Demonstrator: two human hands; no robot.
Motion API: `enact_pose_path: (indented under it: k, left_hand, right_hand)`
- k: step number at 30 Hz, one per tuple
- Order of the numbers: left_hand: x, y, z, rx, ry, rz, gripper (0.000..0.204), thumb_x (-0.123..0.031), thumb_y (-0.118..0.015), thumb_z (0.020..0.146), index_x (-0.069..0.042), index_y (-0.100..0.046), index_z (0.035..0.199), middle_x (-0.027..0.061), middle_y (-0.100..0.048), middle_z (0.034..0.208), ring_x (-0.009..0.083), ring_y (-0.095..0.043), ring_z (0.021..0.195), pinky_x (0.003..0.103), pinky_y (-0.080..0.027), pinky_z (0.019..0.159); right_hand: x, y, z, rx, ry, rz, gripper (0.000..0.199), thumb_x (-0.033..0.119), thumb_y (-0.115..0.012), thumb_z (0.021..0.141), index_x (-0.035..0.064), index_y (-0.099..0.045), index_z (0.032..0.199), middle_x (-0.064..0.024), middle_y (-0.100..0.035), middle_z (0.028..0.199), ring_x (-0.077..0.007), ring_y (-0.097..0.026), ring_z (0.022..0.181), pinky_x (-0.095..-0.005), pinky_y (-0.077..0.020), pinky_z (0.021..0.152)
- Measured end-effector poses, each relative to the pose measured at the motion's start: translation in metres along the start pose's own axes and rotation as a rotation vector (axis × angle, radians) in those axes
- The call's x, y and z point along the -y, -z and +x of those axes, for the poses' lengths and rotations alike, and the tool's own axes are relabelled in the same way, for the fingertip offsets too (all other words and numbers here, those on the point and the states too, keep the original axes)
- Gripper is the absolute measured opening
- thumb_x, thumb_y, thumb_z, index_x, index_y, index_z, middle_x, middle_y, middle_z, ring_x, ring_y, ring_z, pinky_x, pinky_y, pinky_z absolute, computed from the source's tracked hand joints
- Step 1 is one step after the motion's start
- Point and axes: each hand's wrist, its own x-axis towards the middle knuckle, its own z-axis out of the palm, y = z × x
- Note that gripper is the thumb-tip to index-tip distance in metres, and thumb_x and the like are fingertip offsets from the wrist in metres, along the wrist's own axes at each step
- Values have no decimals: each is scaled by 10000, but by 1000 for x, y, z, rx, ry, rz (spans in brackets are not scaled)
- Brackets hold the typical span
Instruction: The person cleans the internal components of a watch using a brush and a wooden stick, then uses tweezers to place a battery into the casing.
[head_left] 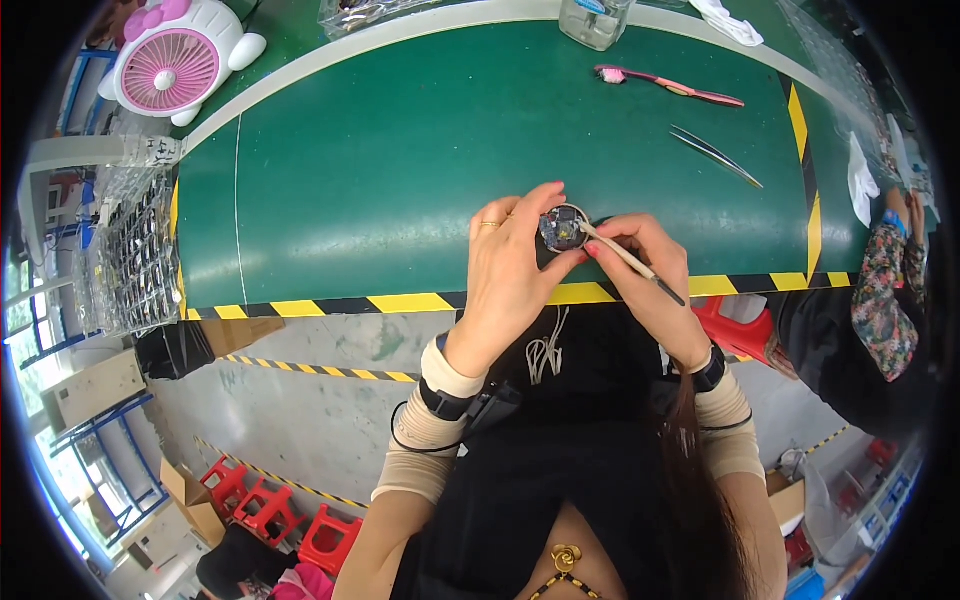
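My left hand (503,255) grips a small round device (563,229) by its rim, thumb below and fingers above. Dark electronic parts show inside its open face. Between the fingers of my right hand (655,275) is a thin pen-like tool (630,260) with a pale shaft and a dark rear end. Its tip is at the right side of the round device; whether it touches the inner parts is too small to tell. Both hands are close together over the near edge of the green table mat (380,170).
Tweezers (716,157) and a pink toothbrush (670,84) lie at the right. A clear container (594,22) stands at the far edge. Farther left is a pink-and-white fan (170,72); stacked clear trays (125,240) sit left. A co-worker's floral sleeve (885,300) appears at right.
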Motion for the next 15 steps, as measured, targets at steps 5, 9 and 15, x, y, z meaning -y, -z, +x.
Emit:
enact_pose_path:
  k: [5, 9, 15]
  left_hand:
    - [3, -4, -2, -14, 16, 15, 705, -129, -851, 709, -85, -520, 1329, 37, -674, 1181, 247, -568, 1086, 402, -373, 983]
    - [4, -6, -3, -37, -2, 11, 733, -122, -847, 714, -81, -490, 1353, 34, -675, 1177, 245, -562, 1096, 403, -367, 988]
    - [3, -8, -5, -46, 9, 30, 754, -116, -845, 713, -78, -471, 1367, 33, -673, 1195, 251, -558, 1105, 405, -363, 996]
  right_hand:
    - [-4, -13, 11, -18, 31, 72, 107, 9, -709, 897, -14, -636, 972, -54, -680, 933, -78, -622, 811, -218, -507, 699]
    - [-5, -15, 13, -69, 73, 25, 121, 50, -720, 894, 3, -644, 975, -55, -686, 869, -95, -646, 784, -247, -516, 682]
    - [-6, -16, 12, -91, 70, 44, 102, 13, -705, 898, -4, -634, 971, -63, -678, 933, -93, -627, 815, -238, -514, 704]
